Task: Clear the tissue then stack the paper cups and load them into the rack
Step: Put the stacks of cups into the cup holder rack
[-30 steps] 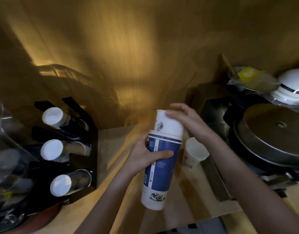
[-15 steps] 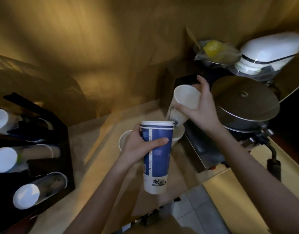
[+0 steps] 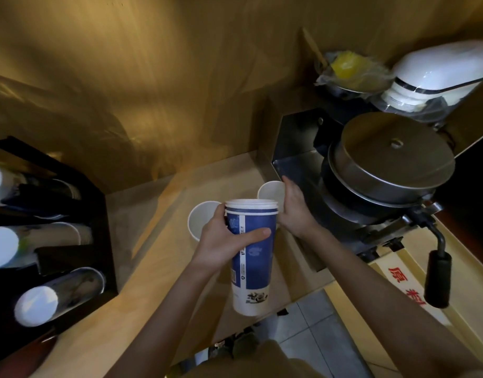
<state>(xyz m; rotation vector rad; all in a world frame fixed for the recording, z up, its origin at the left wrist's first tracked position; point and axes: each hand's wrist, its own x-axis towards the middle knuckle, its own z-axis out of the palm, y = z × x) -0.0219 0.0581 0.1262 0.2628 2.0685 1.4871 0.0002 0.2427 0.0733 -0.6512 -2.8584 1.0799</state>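
My left hand (image 3: 226, 238) grips a tall blue-and-white stack of paper cups (image 3: 252, 257), held upright above the wooden counter (image 3: 142, 268); three rims show at its top. A white paper cup (image 3: 200, 218) stands on the counter just behind that hand. My right hand (image 3: 294, 211) wraps the side of a second white paper cup (image 3: 270, 189) behind the stack, its fingers hidden by the stack. The black cup rack (image 3: 106, 241) stands at the left, with cup stacks lying in its slots, white bottoms (image 3: 35, 305) facing me. No tissue shows.
A steel lidded pot (image 3: 393, 154) sits on a black machine right of my right hand, with a black handle (image 3: 438, 279) sticking out toward me. A white appliance (image 3: 439, 75) and a plastic bag (image 3: 346, 66) lie behind. The counter's front edge drops to tiled floor (image 3: 311, 336).
The white cup my right hand held half a second ago now sits in the top of the blue stack. My right hand has dropped to another cup on the counter.
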